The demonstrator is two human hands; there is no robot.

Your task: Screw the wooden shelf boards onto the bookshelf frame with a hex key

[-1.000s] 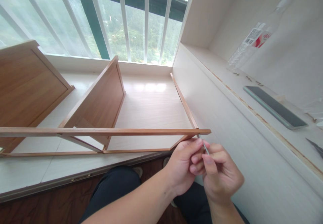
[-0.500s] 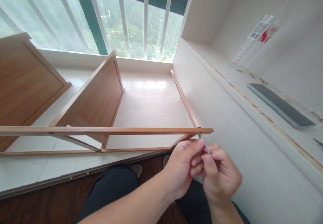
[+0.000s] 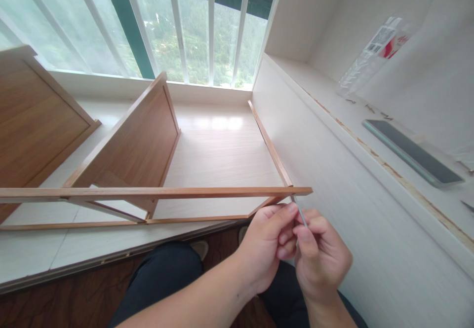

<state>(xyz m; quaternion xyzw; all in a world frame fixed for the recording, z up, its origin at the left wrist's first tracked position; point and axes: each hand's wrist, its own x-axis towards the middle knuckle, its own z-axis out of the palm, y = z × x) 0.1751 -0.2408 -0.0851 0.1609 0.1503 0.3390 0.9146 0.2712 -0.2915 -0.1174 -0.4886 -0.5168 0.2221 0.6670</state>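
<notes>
My left hand (image 3: 268,241) and my right hand (image 3: 321,256) press together just below the right end of a wooden shelf frame (image 3: 155,191). Both pinch a thin metal hex key (image 3: 299,211), whose tip points up into the frame's right corner (image 3: 292,195). The frame lies on its side on a pale ledge, with upright wooden divider panels (image 3: 138,140) inside it. What the tip of the key meets is too small to see.
A white cabinet side (image 3: 333,180) rises right beside my hands. On its shelf lie a phone (image 3: 413,153), a plastic bottle (image 3: 374,52) and small screws (image 3: 350,101). A barred window (image 3: 177,22) is behind the frame. My dark-trousered legs (image 3: 163,278) are below.
The hands and the key stay at the frame's right corner. The view has shifted slightly, nothing else has moved.
</notes>
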